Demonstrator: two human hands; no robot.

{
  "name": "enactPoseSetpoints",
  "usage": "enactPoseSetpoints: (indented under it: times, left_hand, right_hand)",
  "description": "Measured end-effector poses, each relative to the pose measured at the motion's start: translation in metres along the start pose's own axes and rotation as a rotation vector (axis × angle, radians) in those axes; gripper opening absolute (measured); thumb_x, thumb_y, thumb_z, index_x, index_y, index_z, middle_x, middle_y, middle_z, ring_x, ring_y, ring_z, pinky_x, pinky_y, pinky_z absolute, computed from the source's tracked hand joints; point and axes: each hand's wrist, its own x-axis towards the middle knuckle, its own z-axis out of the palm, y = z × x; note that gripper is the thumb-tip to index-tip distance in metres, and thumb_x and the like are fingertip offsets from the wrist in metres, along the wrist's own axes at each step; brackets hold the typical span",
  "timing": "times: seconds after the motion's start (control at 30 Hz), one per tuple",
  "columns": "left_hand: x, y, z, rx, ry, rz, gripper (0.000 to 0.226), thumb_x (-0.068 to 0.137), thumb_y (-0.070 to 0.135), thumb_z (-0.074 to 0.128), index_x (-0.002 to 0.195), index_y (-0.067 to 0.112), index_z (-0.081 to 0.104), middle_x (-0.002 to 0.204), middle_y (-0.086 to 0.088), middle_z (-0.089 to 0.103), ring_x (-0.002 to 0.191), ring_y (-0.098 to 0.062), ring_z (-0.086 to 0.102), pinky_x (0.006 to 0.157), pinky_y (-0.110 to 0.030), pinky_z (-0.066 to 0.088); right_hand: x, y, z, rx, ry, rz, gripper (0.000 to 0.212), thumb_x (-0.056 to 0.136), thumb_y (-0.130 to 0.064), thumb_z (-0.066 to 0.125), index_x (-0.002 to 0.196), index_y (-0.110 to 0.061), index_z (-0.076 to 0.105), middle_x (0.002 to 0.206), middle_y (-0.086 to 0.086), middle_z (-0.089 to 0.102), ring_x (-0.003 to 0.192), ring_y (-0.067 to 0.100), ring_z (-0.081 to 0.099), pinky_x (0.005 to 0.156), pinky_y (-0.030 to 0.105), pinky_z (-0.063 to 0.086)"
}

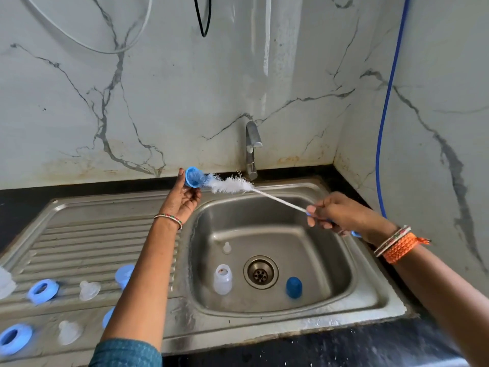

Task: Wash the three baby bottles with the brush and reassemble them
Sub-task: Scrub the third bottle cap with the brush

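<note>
My left hand (185, 198) holds a blue bottle ring (194, 177) up over the sink's left rim. My right hand (336, 213) grips the handle of a white bottle brush (232, 184), whose bristle tip pokes through the ring. In the steel sink basin (312, 263) a clear bottle (222, 279) stands left of the drain, a clear nipple (226, 247) lies behind it, and a dark blue cap (294, 287) stands right of the drain. On the drainboard (87, 234) lie two blue rings (43, 290) (14, 339), two clear nipples (89, 290) (69, 332) and two pale blue caps (123, 275) (108, 317).
A chrome tap (251, 149) rises behind the basin against the marble wall. A blue hose (383, 144) hangs down the right wall. A clear bottle's edge (5, 283) shows at the far left. Black countertop (344, 345) runs along the front.
</note>
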Motion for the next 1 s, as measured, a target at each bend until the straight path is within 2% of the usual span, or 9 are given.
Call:
enactPoseSetpoints:
  times: [0.2, 0.27, 0.37, 0.43, 0.53, 0.67, 0.7, 0.87, 1.0]
  left_hand:
    - [-0.007, -0.005, 0.006, 0.035, 0.009, 0.031, 0.027, 0.094, 0.038, 0.051, 0.096, 0.012, 0.059, 0.088, -0.004, 0.060, 0.076, -0.009, 0.052, 0.056, -0.016, 0.050]
    - [-0.009, -0.004, 0.005, 0.006, -0.001, 0.037, 0.030, 0.094, 0.038, 0.050, 0.092, 0.012, 0.064, 0.082, -0.004, 0.065, 0.076, -0.010, 0.055, 0.058, -0.017, 0.052]
    - [-0.014, -0.002, 0.003, -0.049, -0.051, 0.067, 0.044, 0.092, 0.038, 0.051, 0.068, 0.013, 0.077, 0.073, -0.003, 0.070, 0.070, -0.009, 0.062, 0.061, -0.016, 0.054]
    - [-0.018, -0.001, 0.003, -0.050, -0.081, 0.082, 0.038, 0.082, 0.039, 0.057, 0.063, 0.014, 0.077, 0.073, -0.003, 0.071, 0.067, -0.009, 0.064, 0.061, -0.017, 0.054]
    - [-0.019, -0.001, 0.001, -0.063, -0.066, 0.104, 0.038, 0.088, 0.037, 0.055, 0.066, 0.016, 0.077, 0.075, -0.003, 0.071, 0.071, -0.010, 0.064, 0.063, -0.018, 0.055]
    - [-0.016, -0.002, 0.003, -0.057, -0.017, 0.106, 0.028, 0.096, 0.034, 0.048, 0.089, 0.013, 0.064, 0.071, -0.002, 0.071, 0.077, -0.013, 0.061, 0.061, -0.019, 0.054]
    - [-0.017, -0.002, 0.004, -0.060, -0.021, 0.102, 0.026, 0.096, 0.034, 0.047, 0.091, 0.013, 0.062, 0.071, -0.002, 0.071, 0.078, -0.013, 0.061, 0.060, -0.019, 0.054]
    - [-0.019, -0.001, 0.004, -0.040, -0.047, 0.102, 0.036, 0.091, 0.035, 0.051, 0.077, 0.011, 0.074, 0.072, -0.004, 0.070, 0.071, -0.012, 0.062, 0.061, -0.019, 0.054]
    - [-0.014, -0.004, -0.003, -0.062, 0.027, 0.108, 0.028, 0.094, 0.036, 0.049, 0.095, 0.010, 0.059, 0.082, -0.006, 0.066, 0.079, -0.013, 0.054, 0.059, -0.018, 0.053]
  right_hand:
    - [0.002, 0.008, 0.012, -0.691, 0.904, -0.489, 0.008, 0.079, -0.012, 0.071, 0.083, -0.018, 0.074, 0.080, 0.001, 0.073, 0.077, 0.027, 0.066, 0.071, 0.034, 0.041]
    - [0.002, 0.010, 0.011, -0.563, 0.773, -0.472, 0.008, 0.083, -0.013, 0.069, 0.079, -0.017, 0.073, 0.070, -0.001, 0.069, 0.064, 0.022, 0.064, 0.063, 0.029, 0.043]
    - [-0.005, 0.002, 0.008, 0.083, -0.055, 0.115, 0.034, 0.101, -0.021, 0.041, 0.075, -0.010, 0.061, 0.045, -0.005, 0.041, 0.036, 0.009, 0.032, 0.036, 0.017, 0.025]
    - [-0.004, 0.008, 0.004, 0.323, -0.258, 0.237, 0.035, 0.102, -0.018, 0.032, 0.078, -0.007, 0.055, 0.045, -0.005, 0.032, 0.033, 0.005, 0.022, 0.032, 0.016, 0.018]
    - [-0.004, 0.016, 0.006, 0.109, -0.053, 0.015, 0.030, 0.100, -0.024, 0.046, 0.082, -0.007, 0.064, 0.055, -0.005, 0.047, 0.039, 0.003, 0.039, 0.042, 0.017, 0.030]
    - [-0.001, 0.017, 0.010, -0.526, 0.658, -0.339, 0.003, 0.084, -0.024, 0.069, 0.081, -0.024, 0.070, 0.075, -0.008, 0.067, 0.072, 0.013, 0.059, 0.065, 0.031, 0.049]
    - [0.001, 0.016, 0.008, -0.486, 0.641, -0.353, 0.005, 0.084, -0.024, 0.070, 0.080, -0.022, 0.071, 0.072, -0.008, 0.066, 0.070, 0.014, 0.059, 0.065, 0.032, 0.050]
    - [-0.003, 0.005, -0.001, 0.142, -0.236, 0.150, 0.038, 0.103, -0.027, 0.038, 0.081, -0.004, 0.060, 0.046, -0.002, 0.036, 0.033, 0.006, 0.026, 0.032, 0.017, 0.024]
    - [0.005, 0.009, 0.009, -0.196, 0.063, -0.108, 0.019, 0.095, -0.033, 0.055, 0.092, -0.015, 0.062, 0.068, 0.000, 0.057, 0.050, 0.004, 0.049, 0.050, 0.020, 0.038]
